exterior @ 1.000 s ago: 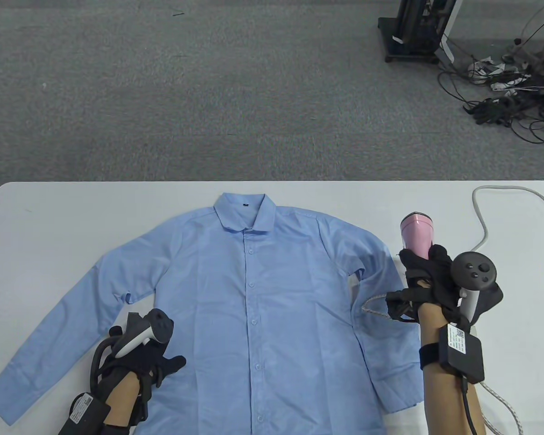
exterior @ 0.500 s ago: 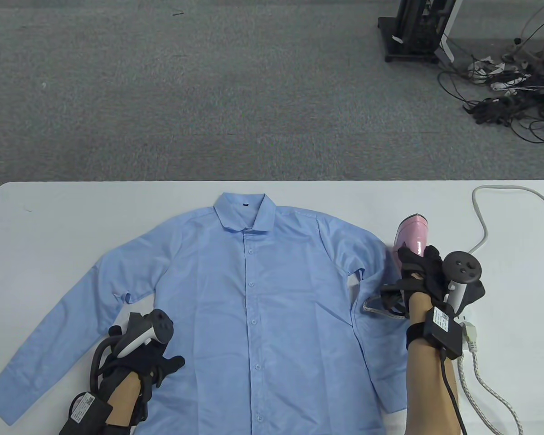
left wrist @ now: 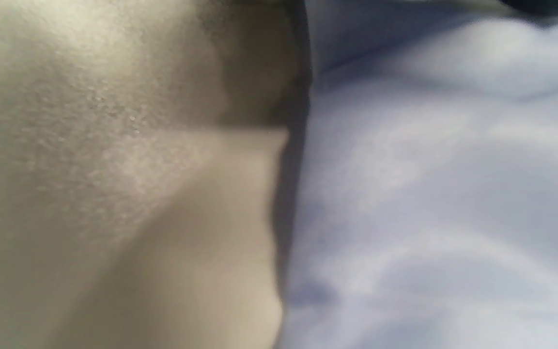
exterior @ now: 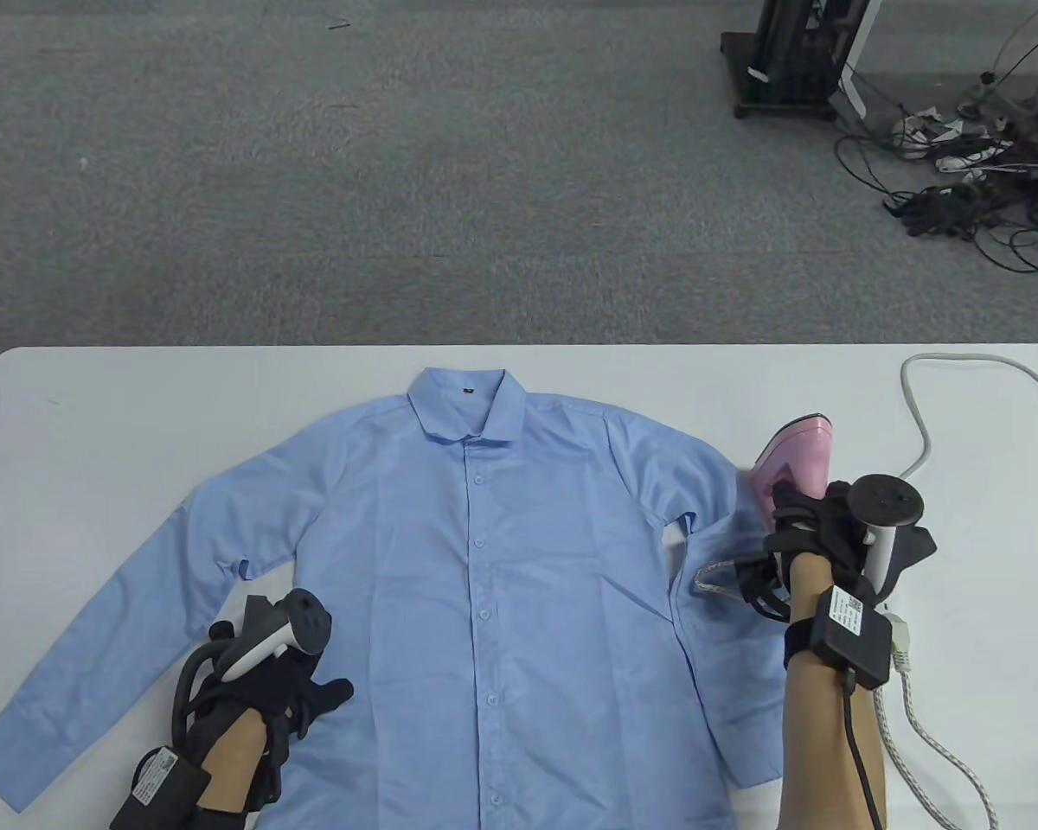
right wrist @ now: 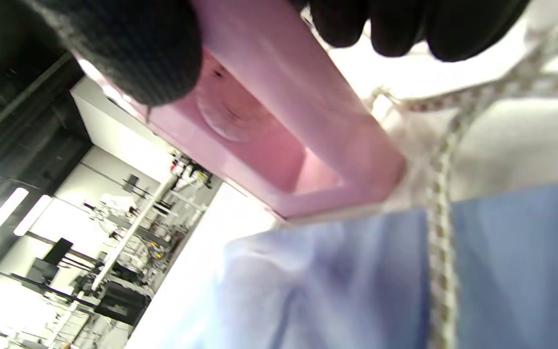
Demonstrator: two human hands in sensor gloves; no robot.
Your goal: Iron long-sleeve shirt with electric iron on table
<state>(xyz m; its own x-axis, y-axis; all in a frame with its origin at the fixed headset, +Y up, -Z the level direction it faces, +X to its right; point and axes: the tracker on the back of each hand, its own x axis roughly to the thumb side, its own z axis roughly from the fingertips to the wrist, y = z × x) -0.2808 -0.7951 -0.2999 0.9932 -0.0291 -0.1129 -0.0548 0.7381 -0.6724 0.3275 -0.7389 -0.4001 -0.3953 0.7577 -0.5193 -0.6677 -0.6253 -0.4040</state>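
A light blue long-sleeve shirt [exterior: 484, 553] lies flat and buttoned on the white table [exterior: 95, 406], collar at the far side. My right hand [exterior: 809, 527] grips the handle of a pink electric iron [exterior: 791, 454], tilted over the shirt's right sleeve. In the right wrist view my gloved fingers [right wrist: 405, 24] wrap the pink iron [right wrist: 279, 135] above the blue cloth [right wrist: 356, 276]. My left hand [exterior: 290, 683] rests on the shirt near its left side seam. The left wrist view shows blurred blue cloth [left wrist: 429, 194] beside the table surface [left wrist: 114, 169].
The iron's braided cord [exterior: 917, 726] runs along the table's right side and loops at the far right corner [exterior: 917, 398]. Beyond the table is grey carpet, with a black stand [exterior: 787, 60] and tangled cables [exterior: 977, 190] on the floor at far right.
My right hand has tilted the iron from upright toward the shirt's right sleeve and shifted slightly left. The left hand has not moved.
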